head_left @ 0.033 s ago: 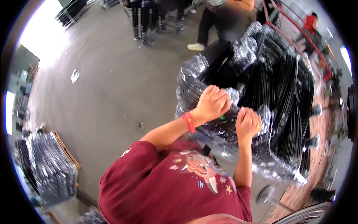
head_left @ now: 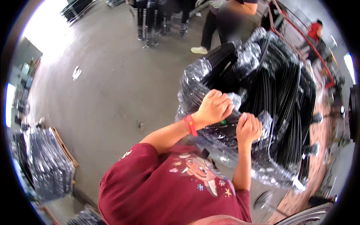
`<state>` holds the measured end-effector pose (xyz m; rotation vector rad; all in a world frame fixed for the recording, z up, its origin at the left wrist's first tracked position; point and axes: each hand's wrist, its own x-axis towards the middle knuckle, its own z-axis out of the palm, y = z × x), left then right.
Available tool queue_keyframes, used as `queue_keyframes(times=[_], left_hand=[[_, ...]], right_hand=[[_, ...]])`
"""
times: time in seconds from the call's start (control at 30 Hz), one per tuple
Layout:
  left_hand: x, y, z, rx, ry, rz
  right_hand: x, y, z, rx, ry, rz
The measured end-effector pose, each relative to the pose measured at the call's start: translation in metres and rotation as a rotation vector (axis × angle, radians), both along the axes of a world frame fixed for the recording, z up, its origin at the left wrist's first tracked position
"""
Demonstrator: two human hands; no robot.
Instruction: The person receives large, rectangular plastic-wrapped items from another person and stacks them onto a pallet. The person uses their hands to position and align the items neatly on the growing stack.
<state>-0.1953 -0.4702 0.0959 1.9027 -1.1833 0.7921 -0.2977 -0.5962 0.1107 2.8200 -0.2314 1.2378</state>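
A large bundle of long, thin black strips lies to the right, loosely wrapped in clear plastic film. At its near left edge my left hand, a red band round the wrist, is closed on the film. A little nearer and to the right, my right hand is also closed, with film bunched beside its knuckles. My fingertips are hidden under both hands. Between the hands a small green spot shows through the film.
Beyond the bundle stands a person in dark trousers. Wrapped dark goods stand at the back, and film-covered stacked goods at the left. Red rails run at the far right, near another person in red. White scrap lies on the floor.
The whole view has shifted slightly, the scene sitting a little lower at the centre. Both hands keep their closed hold at the same edge of the bundle.
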Motion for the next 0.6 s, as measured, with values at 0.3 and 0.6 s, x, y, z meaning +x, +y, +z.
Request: queue_keyframes(times=[0.3,0.6], left_hand=[[-0.008,0.015,-0.005,0.182,0.130,-0.028],[-0.005,0.186,-0.062,0.420,0.513,-0.415]], right_hand=[[0.003,0.009,-0.008,-0.057,-0.031,-0.056],[0.006,0.013,-0.013,0.093,0.074,-0.348]])
